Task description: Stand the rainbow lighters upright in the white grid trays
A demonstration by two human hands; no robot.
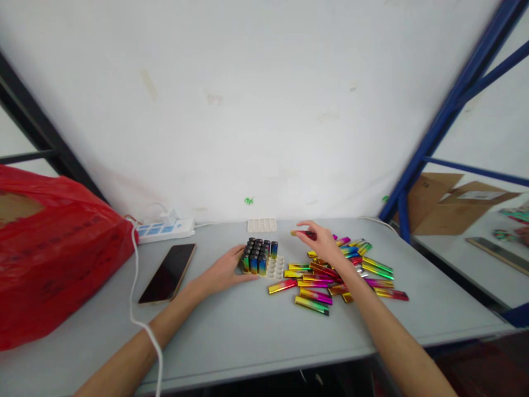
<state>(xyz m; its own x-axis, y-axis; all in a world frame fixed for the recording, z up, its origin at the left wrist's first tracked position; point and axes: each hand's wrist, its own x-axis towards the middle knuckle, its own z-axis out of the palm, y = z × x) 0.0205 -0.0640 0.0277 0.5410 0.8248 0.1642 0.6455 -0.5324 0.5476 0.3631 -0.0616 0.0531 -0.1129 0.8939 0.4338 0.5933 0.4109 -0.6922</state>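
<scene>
A white tray (275,267) with rows of round hollows stands at the middle of the table. On its left part, several slim blue-green lighters (258,263) with black tops stand upright, packed close together. My left hand (226,269) curves round the tray's left side, thumb along the front edge and fingers behind. Above the table, to the right of the tray, my right hand (318,238) pinches one red-and-gold lighter (298,232), tilted nearly flat. Beneath and around that hand lies a loose heap of shiny lighters (316,280) in gold, red, purple and green.
A second white tray (262,225) lies against the wall. To the left are a phone (168,273), a power strip (166,229) and a red plastic bag (61,259). A white cable (134,286) crosses over my left forearm. Cardboard boxes (450,204) stand beyond the blue frame.
</scene>
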